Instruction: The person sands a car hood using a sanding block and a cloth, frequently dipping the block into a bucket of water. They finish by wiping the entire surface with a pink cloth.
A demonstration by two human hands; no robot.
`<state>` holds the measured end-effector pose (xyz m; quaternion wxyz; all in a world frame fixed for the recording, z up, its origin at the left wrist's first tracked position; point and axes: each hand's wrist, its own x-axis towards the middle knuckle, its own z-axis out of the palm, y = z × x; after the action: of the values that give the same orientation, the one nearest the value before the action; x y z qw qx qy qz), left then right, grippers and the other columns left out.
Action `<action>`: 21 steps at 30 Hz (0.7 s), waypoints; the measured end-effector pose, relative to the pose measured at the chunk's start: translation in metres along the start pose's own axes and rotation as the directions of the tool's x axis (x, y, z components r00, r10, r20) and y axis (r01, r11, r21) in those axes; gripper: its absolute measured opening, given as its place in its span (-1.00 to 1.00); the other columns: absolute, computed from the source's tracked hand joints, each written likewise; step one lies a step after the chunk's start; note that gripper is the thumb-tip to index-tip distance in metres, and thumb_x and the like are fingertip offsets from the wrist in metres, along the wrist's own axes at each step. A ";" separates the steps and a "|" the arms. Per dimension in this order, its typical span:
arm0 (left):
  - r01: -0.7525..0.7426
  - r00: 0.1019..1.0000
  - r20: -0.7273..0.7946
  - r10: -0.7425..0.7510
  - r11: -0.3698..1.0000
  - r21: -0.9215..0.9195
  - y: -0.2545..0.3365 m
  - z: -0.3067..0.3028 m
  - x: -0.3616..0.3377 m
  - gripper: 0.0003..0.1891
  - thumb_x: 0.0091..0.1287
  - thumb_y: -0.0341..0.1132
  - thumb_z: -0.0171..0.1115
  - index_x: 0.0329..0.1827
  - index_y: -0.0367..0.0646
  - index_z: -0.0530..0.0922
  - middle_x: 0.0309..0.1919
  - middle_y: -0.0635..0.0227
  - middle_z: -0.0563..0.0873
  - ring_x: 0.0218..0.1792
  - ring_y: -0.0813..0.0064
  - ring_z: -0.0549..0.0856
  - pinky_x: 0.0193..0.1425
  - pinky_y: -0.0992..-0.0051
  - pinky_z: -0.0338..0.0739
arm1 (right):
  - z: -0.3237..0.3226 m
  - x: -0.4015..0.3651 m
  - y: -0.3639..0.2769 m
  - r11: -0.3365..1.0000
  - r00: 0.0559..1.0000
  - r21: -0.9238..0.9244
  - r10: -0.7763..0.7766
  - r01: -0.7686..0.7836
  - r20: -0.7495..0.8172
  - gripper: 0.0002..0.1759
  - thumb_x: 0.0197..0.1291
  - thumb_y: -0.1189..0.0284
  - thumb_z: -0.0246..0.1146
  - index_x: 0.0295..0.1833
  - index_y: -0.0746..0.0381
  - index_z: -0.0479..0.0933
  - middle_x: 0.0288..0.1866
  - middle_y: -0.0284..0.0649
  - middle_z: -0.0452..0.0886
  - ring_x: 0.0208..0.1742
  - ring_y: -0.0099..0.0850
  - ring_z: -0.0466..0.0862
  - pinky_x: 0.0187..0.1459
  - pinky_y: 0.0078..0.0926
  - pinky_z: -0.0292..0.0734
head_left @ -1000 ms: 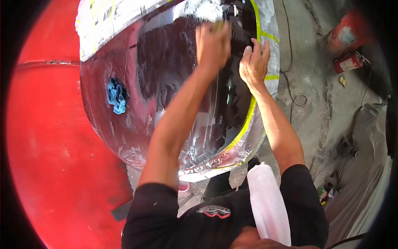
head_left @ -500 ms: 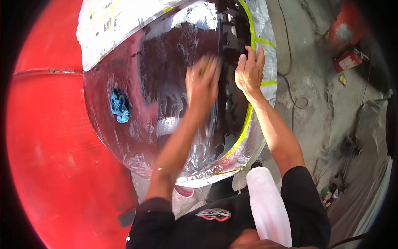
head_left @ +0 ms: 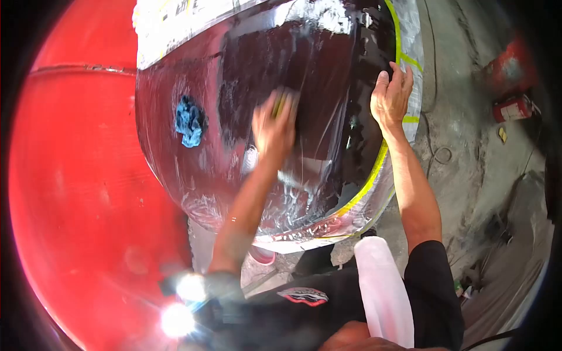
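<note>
A dark, glossy car panel [head_left: 293,64], wet and streaked with whitish residue, lies in front of me. My left hand [head_left: 274,127] is closed on a small yellowish pad [head_left: 280,106] and presses it against the middle of the panel. The fingers are blurred, and most of the pad is hidden under them. My right hand [head_left: 391,100] rests with outstretched fingers on the right edge, by the yellow masking tape [head_left: 398,47]. A crumpled blue cloth [head_left: 189,121] lies on the panel to the left of my left hand.
Masking sheets [head_left: 175,29] cover the panel's far left corner and border its right side. A large red panel [head_left: 88,187] stands at the left. On the concrete floor at right are a cable [head_left: 432,140] and a fire extinguisher [head_left: 514,109]. A pink bucket [head_left: 263,255] stands below the front edge.
The whole view has shifted, so the panel sits further right and higher. My left hand with the pad has moved left across the panel, away from my right hand, which stays at the edge.
</note>
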<state>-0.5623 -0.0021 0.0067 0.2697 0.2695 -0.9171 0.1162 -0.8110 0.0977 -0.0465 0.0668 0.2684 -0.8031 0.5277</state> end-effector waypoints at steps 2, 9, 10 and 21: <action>0.112 0.993 -0.015 -0.121 0.954 -0.278 -0.029 -0.027 -0.158 -0.59 0.19 -0.45 0.47 0.15 -0.18 0.72 0.12 -0.08 0.71 -0.10 0.16 0.79 0.12 0.17 0.56 | 0.004 0.001 -0.001 1.000 1.000 -0.023 0.001 -0.001 -0.008 -0.53 0.49 0.22 0.10 0.37 0.25 0.43 0.53 0.28 0.21 0.50 0.22 0.30 0.48 0.08 0.21; -0.093 0.990 -0.109 0.086 0.994 -0.061 -0.048 0.043 0.097 -0.74 0.38 -0.31 0.32 0.11 -0.02 0.72 0.06 0.10 0.73 0.07 0.08 0.64 0.20 0.12 0.45 | 0.001 0.002 -0.005 0.999 0.999 0.001 0.043 -0.043 0.022 -0.50 0.49 0.21 0.09 0.40 0.26 0.41 0.54 0.25 0.19 0.50 0.16 0.31 0.48 0.03 0.21; -0.069 0.992 -0.107 0.061 0.994 -0.080 -0.053 0.062 0.131 -0.74 0.40 -0.27 0.28 0.11 -0.03 0.72 0.05 0.11 0.73 0.08 0.09 0.64 0.22 0.12 0.43 | 0.000 0.002 -0.004 0.999 0.999 0.014 0.042 -0.042 0.030 -0.49 0.50 0.21 0.09 0.41 0.26 0.41 0.54 0.25 0.18 0.51 0.16 0.29 0.49 0.03 0.21; -0.011 0.995 -0.101 -0.012 0.975 -0.220 -0.047 0.000 -0.006 -0.64 0.22 -0.51 0.44 0.09 -0.03 0.76 0.10 0.04 0.70 0.11 0.01 0.63 0.18 0.11 0.49 | 0.001 0.009 -0.008 0.996 0.996 -0.012 0.084 -0.083 0.033 -0.46 0.50 0.17 0.09 0.43 0.27 0.39 0.57 0.25 0.17 0.54 0.17 0.25 0.51 0.04 0.17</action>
<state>-0.5319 -0.0385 0.0067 0.3443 0.2320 -0.9093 0.0274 -0.8142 0.0907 -0.0368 0.0329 0.2430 -0.8173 0.5214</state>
